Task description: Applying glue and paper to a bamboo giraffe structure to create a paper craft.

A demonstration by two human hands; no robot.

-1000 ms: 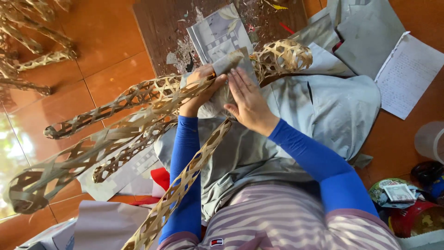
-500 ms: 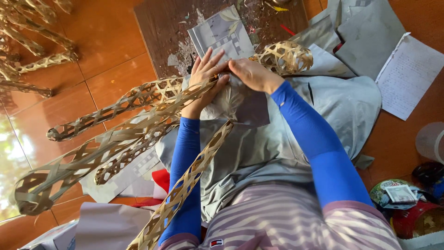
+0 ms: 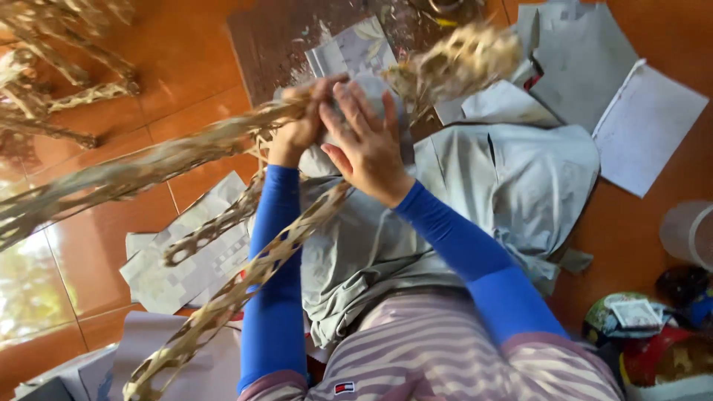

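A long, pale lattice strip point(image 3: 148, 167), cut through with rows of holes, runs across the upper middle of the view, its blurred length trailing off to the left over the orange tiled floor point(image 3: 186, 74) and its far end point(image 3: 460, 63) rising as a fuzzy, curled mass to the upper right. The left hand point(image 3: 297, 122) is closed around this strip where it crosses a small grey sheet point(image 3: 371, 93), fingers wrapped over it. The right hand point(image 3: 368, 145) lies flat and open just beside the left, palm down and fingers spread, pressing on the same grey sheet and touching the strip at its edge. Both arms wear bright blue sleeves point(image 3: 460, 252), coming out of a striped pink and white top point(image 3: 438, 356). Under the forearms a light grey cloth point(image 3: 505, 186) is spread over the lap and floor, rumpled at its near edge. Two more lattice strips point(image 3: 245, 282) hang down from the hands toward the lower left, crossing a patterned grey and white paper point(image 3: 193, 267) on the tiles. Beyond the hands lies a dark brown mat point(image 3: 267, 37) with a printed booklet point(image 3: 356, 48) on it. To the right are grey sheets point(image 3: 579, 67) and a white sheet of paper point(image 3: 646, 126). A heap of further lattice strips point(image 3: 52, 82) sits at the upper left, well apart from the hands. At the right edge stand a clear plastic cup point(image 3: 687, 234) and a cluster of colourful containers point(image 3: 653, 334).
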